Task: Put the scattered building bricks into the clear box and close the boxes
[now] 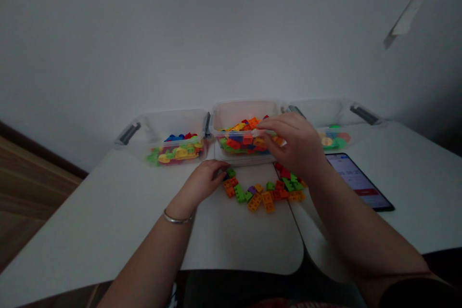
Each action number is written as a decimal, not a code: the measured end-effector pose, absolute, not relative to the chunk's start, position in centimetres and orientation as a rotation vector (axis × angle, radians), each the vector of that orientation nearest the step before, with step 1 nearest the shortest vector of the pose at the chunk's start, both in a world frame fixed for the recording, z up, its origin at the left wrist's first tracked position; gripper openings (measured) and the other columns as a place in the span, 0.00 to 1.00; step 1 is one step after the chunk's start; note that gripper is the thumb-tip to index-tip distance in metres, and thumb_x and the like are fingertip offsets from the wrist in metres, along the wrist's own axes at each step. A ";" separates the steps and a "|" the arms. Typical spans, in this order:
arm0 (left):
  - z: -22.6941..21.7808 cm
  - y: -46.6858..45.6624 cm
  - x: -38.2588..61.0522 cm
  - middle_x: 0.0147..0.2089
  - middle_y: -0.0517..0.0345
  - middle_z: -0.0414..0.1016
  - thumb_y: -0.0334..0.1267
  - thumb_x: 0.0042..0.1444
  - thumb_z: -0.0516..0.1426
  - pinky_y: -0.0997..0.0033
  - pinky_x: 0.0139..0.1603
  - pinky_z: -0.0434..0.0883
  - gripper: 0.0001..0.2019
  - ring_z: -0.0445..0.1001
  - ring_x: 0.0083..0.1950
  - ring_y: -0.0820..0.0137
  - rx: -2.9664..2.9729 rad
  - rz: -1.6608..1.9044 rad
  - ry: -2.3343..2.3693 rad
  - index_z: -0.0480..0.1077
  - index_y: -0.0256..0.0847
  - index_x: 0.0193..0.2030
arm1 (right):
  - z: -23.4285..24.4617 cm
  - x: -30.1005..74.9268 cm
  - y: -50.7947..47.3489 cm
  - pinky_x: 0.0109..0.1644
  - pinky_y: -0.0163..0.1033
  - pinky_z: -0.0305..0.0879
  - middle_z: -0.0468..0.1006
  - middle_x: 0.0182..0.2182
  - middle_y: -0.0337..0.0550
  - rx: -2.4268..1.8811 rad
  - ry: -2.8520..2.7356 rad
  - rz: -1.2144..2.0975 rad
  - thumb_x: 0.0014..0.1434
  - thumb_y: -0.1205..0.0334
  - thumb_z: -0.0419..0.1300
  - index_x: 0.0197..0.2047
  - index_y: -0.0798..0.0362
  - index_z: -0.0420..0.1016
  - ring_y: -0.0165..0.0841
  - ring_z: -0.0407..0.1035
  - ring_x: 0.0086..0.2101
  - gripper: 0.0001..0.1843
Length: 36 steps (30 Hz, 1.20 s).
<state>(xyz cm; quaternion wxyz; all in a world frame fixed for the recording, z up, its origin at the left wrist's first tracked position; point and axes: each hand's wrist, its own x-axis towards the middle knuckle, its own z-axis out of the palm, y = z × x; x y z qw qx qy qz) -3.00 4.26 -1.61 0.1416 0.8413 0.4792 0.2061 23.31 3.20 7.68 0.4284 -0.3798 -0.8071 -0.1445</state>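
Observation:
My left hand (206, 180), with a silver bracelet at the wrist, rests at the left end of a loose spread of toy bricks (254, 201). Its fingers are curved and slightly apart, the tips beside a dark blue brick and a green brick (231, 173). My right hand (294, 140) reaches over the front rim of the middle clear plastic box (249, 106), which holds many mixed bricks (236, 142). The thumb and forefinger are bent with a gap between them, and no brick shows there. The spread bricks are orange, green, red, yellow and purple.
A left clear box (169, 118) holds blue, red, yellow and green pieces. The right clear box (317, 108) holds green and orange round pieces, partly behind my right hand. A lit phone (355, 180) lies right of my right forearm. A wall stands behind the white table (245, 245).

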 end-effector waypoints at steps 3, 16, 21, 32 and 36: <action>-1.6 4.4 -3.0 0.45 0.48 0.82 0.30 0.60 0.57 0.58 0.52 0.74 0.12 0.79 0.47 0.59 2.424 0.584 1.408 0.78 0.37 0.48 | 7.0 22.6 3.2 0.49 0.43 0.68 0.84 0.41 0.46 -0.810 -2.127 -0.242 0.67 0.65 0.56 0.43 0.52 0.81 0.37 0.76 0.42 0.11; -1.4 4.4 -2.9 0.41 0.51 0.84 0.27 0.59 0.57 0.63 0.49 0.74 0.11 0.80 0.43 0.62 2.455 0.620 1.471 0.81 0.40 0.42 | 0.8 19.2 4.5 0.53 0.44 0.69 0.80 0.55 0.48 -0.786 -2.813 -0.049 0.65 0.72 0.56 0.58 0.52 0.76 0.39 0.73 0.51 0.20; -1.5 4.5 -2.9 0.41 0.51 0.84 0.27 0.59 0.57 0.62 0.49 0.74 0.11 0.80 0.44 0.61 2.445 0.575 1.478 0.81 0.39 0.41 | -0.6 19.2 5.1 0.56 0.46 0.68 0.80 0.53 0.50 -0.750 -2.797 0.035 0.65 0.73 0.55 0.57 0.54 0.77 0.39 0.74 0.51 0.20; -0.9 4.1 -2.7 0.41 0.52 0.84 0.31 0.60 0.56 0.66 0.44 0.75 0.11 0.80 0.41 0.64 2.385 0.548 1.523 0.81 0.40 0.41 | 1.1 19.4 4.6 0.39 0.41 0.68 0.83 0.36 0.48 -0.993 -2.847 -0.149 0.61 0.73 0.58 0.37 0.57 0.82 0.39 0.76 0.38 0.10; -0.8 4.0 -2.7 0.41 0.52 0.84 0.32 0.61 0.56 0.65 0.44 0.75 0.10 0.80 0.41 0.63 2.390 0.543 1.530 0.81 0.40 0.42 | 1.6 19.3 4.0 0.35 0.41 0.67 0.83 0.36 0.49 -1.116 -2.777 -0.123 0.62 0.71 0.58 0.39 0.56 0.81 0.40 0.76 0.36 0.09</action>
